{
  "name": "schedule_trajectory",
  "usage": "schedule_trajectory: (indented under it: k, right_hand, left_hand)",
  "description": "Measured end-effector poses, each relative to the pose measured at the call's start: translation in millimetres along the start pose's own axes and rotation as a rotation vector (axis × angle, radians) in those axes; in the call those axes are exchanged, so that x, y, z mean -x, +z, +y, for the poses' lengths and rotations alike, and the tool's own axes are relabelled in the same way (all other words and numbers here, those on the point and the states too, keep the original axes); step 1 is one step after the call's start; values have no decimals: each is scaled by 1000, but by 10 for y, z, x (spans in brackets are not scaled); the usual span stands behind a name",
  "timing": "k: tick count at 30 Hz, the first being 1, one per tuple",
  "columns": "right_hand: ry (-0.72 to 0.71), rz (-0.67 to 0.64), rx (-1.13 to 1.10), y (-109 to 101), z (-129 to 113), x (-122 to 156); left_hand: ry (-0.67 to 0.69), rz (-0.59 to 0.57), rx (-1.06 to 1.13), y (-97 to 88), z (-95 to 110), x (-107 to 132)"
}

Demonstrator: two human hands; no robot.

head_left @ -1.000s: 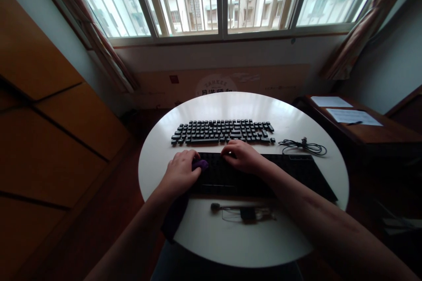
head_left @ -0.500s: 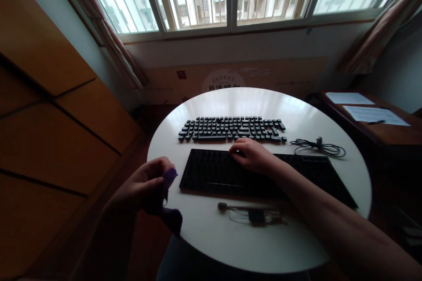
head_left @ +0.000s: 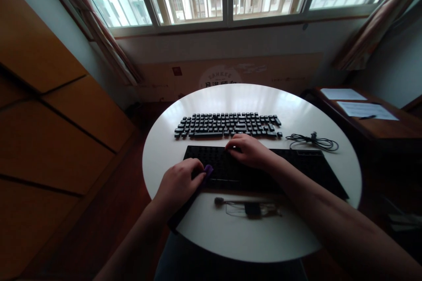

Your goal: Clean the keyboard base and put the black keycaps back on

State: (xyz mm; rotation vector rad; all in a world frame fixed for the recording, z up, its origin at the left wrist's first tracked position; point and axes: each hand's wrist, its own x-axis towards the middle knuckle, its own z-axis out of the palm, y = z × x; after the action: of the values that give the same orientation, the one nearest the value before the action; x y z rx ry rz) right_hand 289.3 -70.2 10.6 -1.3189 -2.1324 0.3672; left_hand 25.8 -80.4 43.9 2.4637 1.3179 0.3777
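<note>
A black keyboard base (head_left: 214, 175) with its keycaps off lies across the round white table. My left hand (head_left: 180, 182) pinches a purple cloth (head_left: 208, 171) against the left part of the base, and a darker length of cloth hangs below that hand past the table edge. Curled over the far edge of the base near its middle, the fingers of my right hand (head_left: 247, 151) keep hold there; its forearm covers part of the right side. Behind the base, loose black keycaps (head_left: 227, 125) lie laid out in keyboard order.
At the near side of the table (head_left: 237, 241) lie a small brush (head_left: 219, 201) and a wire tool with a dark block (head_left: 252, 209). A coiled cable (head_left: 316, 141) rests at the right. Papers (head_left: 367, 110) and a pen lie on a brown side table.
My left hand has moved right with the purple cloth, from beside the table edge onto the base's left part. My right hand stays at the far edge. The view has shifted slightly.
</note>
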Motion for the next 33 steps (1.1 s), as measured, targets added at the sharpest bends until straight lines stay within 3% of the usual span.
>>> schedule_trajectory:
  k: [5, 10, 13, 15, 19, 23, 28, 33]
  right_hand:
    - [-7, -11, 6, -2, 19, -6]
    - [-59, 77, -2, -33, -52, -8]
    - [-137, 169, -72, -140, -211, 12]
    - [-191, 133, -216, -239, -346, 41]
    - [-277, -103, -477, -376, -582, 99]
    - [-280, -198, -526, -318, -698, 118]
    - [-212, -155, -508, -149, -697, 117]
    - [-110, 88, -636, -180, -666, 90]
  left_hand:
    - [24, 102, 110, 2, -8, 4]
    - [-26, 442, 542, -137, 55, -44]
    - [9, 553, 701, -261, 210, -82]
    - [55, 569, 756, -328, 348, -103]
    - [103, 612, 818, -404, 585, -148]
    - [133, 655, 814, -456, 698, -220]
    - [192, 666, 784, -542, 734, -262]
    - [301, 625, 844, -600, 661, -161]
